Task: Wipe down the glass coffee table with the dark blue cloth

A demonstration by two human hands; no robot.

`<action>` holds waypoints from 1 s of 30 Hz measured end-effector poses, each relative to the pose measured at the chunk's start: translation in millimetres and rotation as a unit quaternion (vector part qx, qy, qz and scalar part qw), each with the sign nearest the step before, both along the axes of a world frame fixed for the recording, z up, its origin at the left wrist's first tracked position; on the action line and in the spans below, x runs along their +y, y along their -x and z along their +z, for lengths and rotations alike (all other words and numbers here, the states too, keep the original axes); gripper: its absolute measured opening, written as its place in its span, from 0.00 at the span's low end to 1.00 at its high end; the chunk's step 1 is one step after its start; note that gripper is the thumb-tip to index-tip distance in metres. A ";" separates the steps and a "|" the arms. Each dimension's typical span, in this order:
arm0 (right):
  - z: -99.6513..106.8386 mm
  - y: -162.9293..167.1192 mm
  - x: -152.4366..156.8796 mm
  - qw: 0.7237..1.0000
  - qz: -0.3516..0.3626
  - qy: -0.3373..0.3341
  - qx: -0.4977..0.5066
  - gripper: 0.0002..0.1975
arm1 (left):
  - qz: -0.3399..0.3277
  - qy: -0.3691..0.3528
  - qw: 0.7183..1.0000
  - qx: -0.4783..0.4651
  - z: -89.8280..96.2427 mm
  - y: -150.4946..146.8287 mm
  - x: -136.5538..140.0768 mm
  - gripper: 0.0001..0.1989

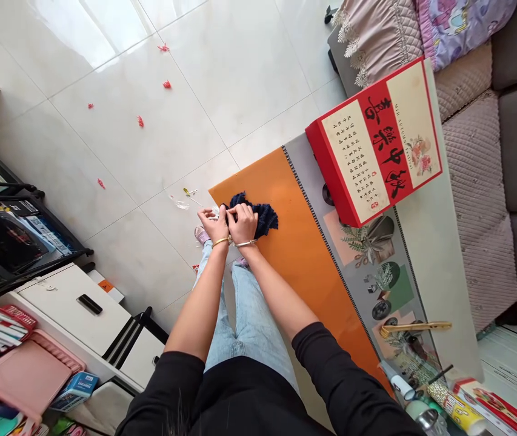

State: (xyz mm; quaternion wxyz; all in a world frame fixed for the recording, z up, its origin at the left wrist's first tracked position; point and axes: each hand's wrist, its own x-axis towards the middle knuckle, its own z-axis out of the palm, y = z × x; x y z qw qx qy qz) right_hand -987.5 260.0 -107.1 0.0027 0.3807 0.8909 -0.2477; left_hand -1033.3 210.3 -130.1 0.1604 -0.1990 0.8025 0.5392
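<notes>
A crumpled dark blue cloth [266,219] with a frayed-looking edge lies partly over the orange tabletop's corner. My right hand [242,223] is closed on its near side, fingers bent and pinching. Close against it, my left hand [215,225] is also closed, thumb and fingers pinched together at the cloth's left edge. The thumbs nearly meet, and the exact bit between the fingertips is too small to make out. Something small and white [215,211] shows beside the left fingers. A gold bangle circles my left wrist and a silver one my right.
The orange table mat [303,242] runs along my right. On the table stand a large red and cream gift box [383,145] and wooden tongs [415,327]. Red scraps [140,122] dot the tiled floor. Shelves and a white drawer cabinet [76,303] stand left, a sofa [476,200] right.
</notes>
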 end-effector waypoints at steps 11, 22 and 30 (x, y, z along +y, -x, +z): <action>-10.3 57.0 24.1 1.000 -0.007 -0.014 0.018 0.16 | -0.012 0.010 0.998 0.062 -15.1 58.2 24.8 0.21; -6.1 -44.0 -7.3 1.000 0.020 -0.015 0.006 0.15 | -0.024 -0.025 0.999 0.003 -9.6 -42.9 -16.0 0.18; -8.3 34.4 11.9 1.000 -0.005 -0.009 0.015 0.17 | -0.003 -0.032 0.998 0.055 -22.7 30.6 11.2 0.20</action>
